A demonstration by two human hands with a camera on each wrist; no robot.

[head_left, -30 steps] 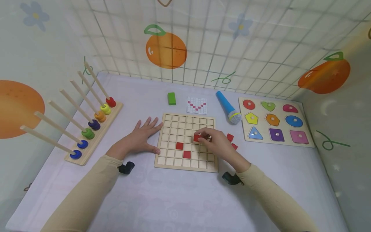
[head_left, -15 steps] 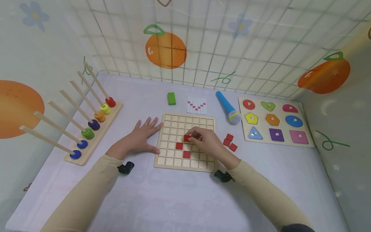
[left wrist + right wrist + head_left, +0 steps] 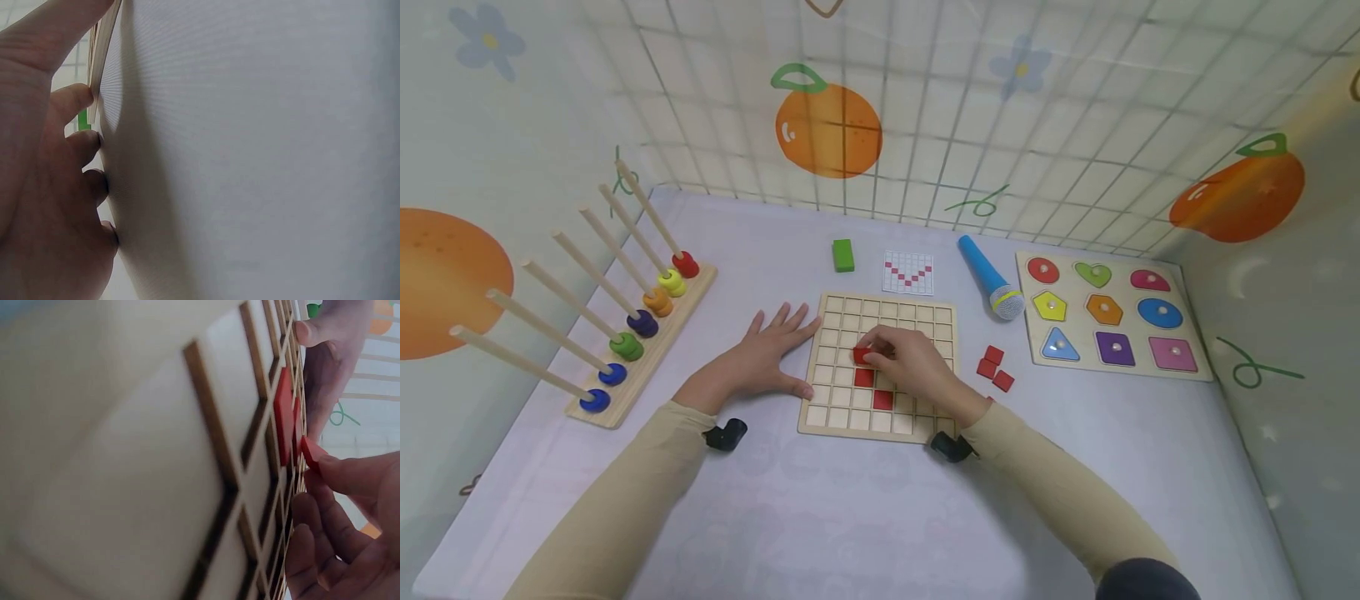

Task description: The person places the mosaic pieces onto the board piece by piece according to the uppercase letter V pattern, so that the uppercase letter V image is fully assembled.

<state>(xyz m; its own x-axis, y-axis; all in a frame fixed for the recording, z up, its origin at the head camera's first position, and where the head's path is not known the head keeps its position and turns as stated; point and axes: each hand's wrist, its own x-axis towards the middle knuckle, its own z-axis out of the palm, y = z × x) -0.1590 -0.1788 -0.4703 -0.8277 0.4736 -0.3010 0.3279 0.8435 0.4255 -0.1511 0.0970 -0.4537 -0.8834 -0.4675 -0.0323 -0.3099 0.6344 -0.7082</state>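
Note:
A wooden grid board lies at the middle of the table. Two red square tiles sit in its cells, one red tile nearer the person and another up and to its left. My right hand pinches a third red tile between thumb and fingers, over the cells just above those two; the right wrist view shows this tile tilted at the board's surface. Spread flat, my left hand rests at the board's left edge, thumb and index finger touching it; its fingers lie against the tablecloth.
Several loose red tiles lie right of the board. Behind it are a green block, a pattern card and a blue toy microphone. A shape puzzle stands right, a peg stacker with coloured rings left.
My right hand has carried the pinched red tile leftward across the board, from right of the two placed tiles to above the left one. The left hand has stayed still.

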